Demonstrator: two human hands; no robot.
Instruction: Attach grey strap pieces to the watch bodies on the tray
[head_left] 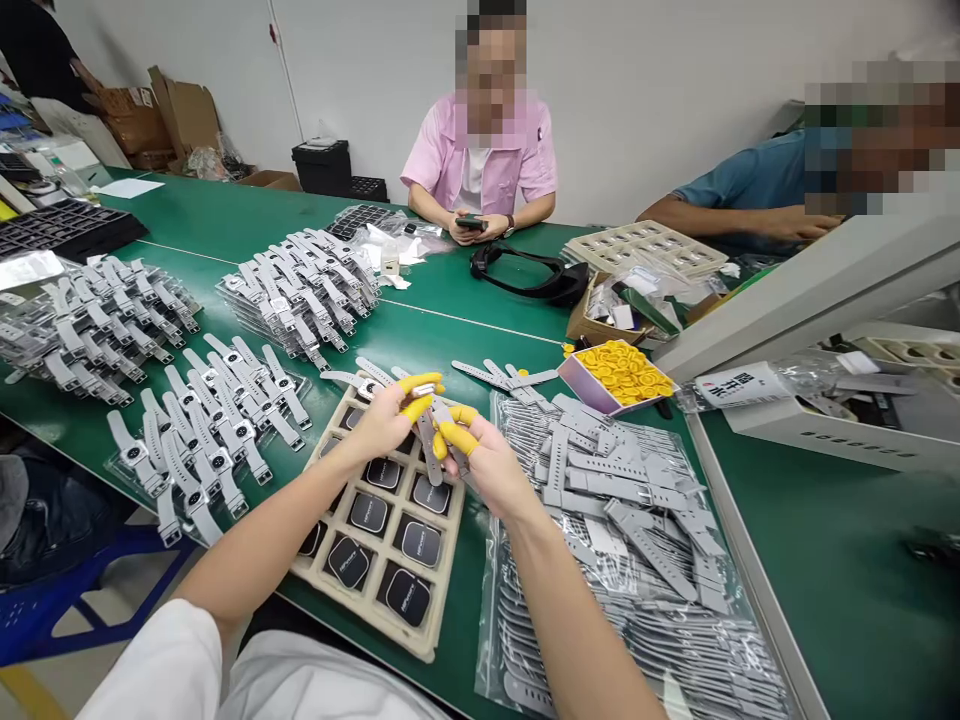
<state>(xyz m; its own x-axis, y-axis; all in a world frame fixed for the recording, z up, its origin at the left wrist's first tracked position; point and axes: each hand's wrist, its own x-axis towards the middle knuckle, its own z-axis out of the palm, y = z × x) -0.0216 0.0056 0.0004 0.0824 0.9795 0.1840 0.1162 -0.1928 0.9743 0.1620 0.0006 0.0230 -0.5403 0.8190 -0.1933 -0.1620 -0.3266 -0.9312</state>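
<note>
Yellow finger cots cover fingertips on both hands. My left hand (pixel 383 422) pinches a small watch body, of which a pale edge shows between thumb and forefinger. Close beside it, my right hand (pixel 489 462) is closed on a grey watch strap (pixel 429 452) that hangs down from the fingers; whether strap and watch body are joined I cannot tell. Below the hands lies a beige tray (pixel 433 655) with dark square watch faces (pixel 408 596) in its compartments. On the right, a pile of grey straps (pixel 622 485) lies on clear plastic bags.
Strapped watches (pixel 217 460) lie on the left, with stacked watches (pixel 300 290) behind. A box of yellow finger cots (pixel 619 372) stands beyond the straps. A black headset-like band (pixel 525 275) lies before a person in pink (pixel 510 165). A pale post (pixel 810 270) slants at right.
</note>
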